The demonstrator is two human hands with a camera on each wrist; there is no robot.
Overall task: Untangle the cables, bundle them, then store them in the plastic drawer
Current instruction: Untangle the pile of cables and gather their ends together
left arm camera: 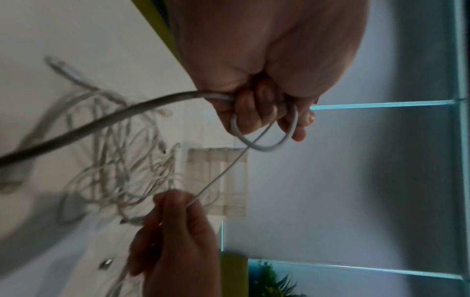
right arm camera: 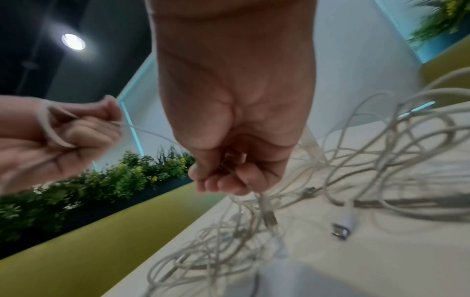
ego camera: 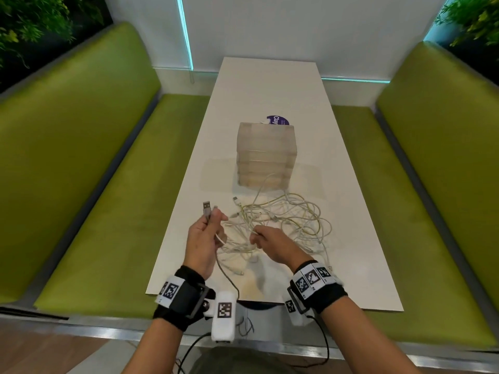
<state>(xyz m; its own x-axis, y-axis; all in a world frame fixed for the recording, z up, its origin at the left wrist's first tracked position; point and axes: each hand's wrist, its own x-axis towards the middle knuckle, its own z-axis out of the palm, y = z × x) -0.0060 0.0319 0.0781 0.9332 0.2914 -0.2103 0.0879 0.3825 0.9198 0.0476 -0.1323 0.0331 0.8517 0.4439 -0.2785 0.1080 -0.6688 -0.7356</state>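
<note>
A tangle of white cables (ego camera: 286,222) lies on the white table (ego camera: 270,85) in front of a translucent plastic drawer unit (ego camera: 265,155). My left hand (ego camera: 205,238) grips one white cable (left arm camera: 264,146) looped round its fingers, with a USB plug (ego camera: 206,207) sticking up above the fist. My right hand (ego camera: 272,242) pinches the same cable (left arm camera: 218,174) a short way along, just above the tangle (right arm camera: 330,180). The stretch between the two hands is taut. Loose plugs (right arm camera: 340,231) lie among the cables.
Green benches (ego camera: 81,163) flank the table on both sides. A purple round label (ego camera: 278,120) lies behind the drawer unit. The far half of the table carries nothing else. Plants (ego camera: 32,20) line the walls above the bench backs.
</note>
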